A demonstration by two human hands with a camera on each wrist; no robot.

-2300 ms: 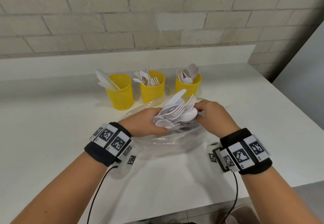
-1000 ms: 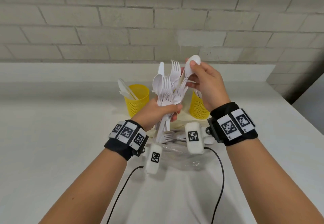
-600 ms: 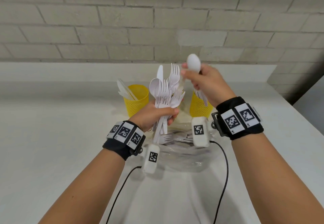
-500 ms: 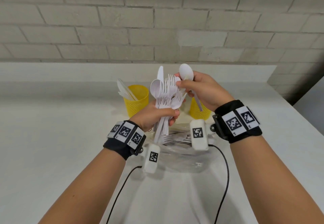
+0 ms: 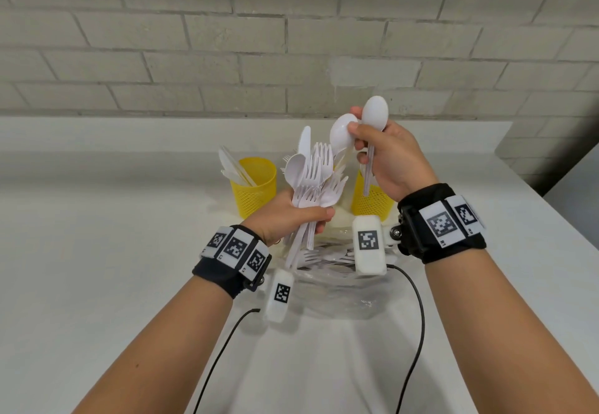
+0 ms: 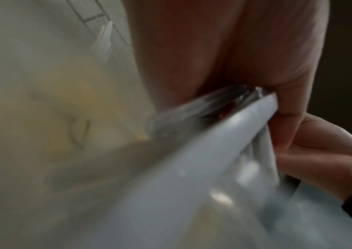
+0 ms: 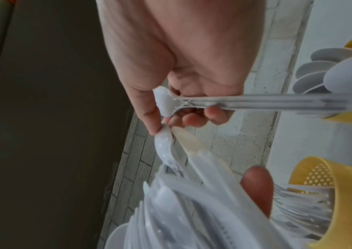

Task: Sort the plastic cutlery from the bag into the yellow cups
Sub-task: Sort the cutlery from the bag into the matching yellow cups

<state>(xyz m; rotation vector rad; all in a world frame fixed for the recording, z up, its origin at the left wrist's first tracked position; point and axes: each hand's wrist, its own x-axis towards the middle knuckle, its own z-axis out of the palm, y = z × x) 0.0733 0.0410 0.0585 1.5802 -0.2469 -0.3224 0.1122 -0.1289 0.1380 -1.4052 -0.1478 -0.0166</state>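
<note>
Mid-sort: left hand (image 5: 293, 216) is gripping a mixed cutlery bundle (image 5: 312, 180), right hand (image 5: 390, 161) is pinching two spoons (image 5: 374, 117) above it. Yellow cups (image 5: 256, 183) behind the bundle are already holding cutlery; more is lying in the bag (image 5: 327, 261) below it

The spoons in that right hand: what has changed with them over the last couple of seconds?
Both hands lifted a bundle of cutlery out of the bag. The right hand pulled one spoon free, kept it, and now pinches a second spoon from the bundle. The left hand still grips the bundle; the yellow cups have not moved.

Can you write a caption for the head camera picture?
Left hand grips mixed cutlery bundle; right hand holds two spoons above the yellow cups.
</note>
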